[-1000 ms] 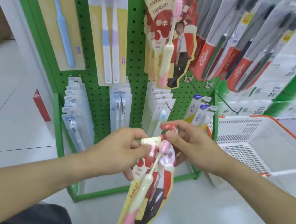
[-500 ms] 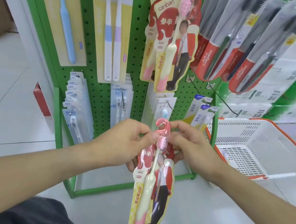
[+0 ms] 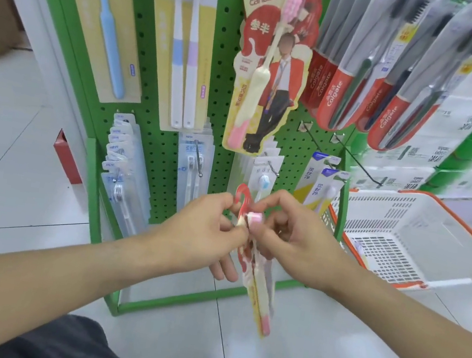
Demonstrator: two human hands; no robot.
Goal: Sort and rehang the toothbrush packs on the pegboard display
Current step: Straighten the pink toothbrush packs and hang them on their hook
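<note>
While single-brush packs point(image 3: 116, 20) hang at the green pegboard's point(image 3: 154, 79) left edge, the left hand point(image 3: 204, 232) and right hand point(image 3: 289, 243) pinch one red toothbrush pack point(image 3: 256, 278) below its lower edge, left of the white basket point(image 3: 423, 239).

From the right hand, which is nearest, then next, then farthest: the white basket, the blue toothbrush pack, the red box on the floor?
From the right hand:
1. White basket, just to its right.
2. Red box, low on the left.
3. Blue toothbrush pack, top left of the pegboard.
</note>
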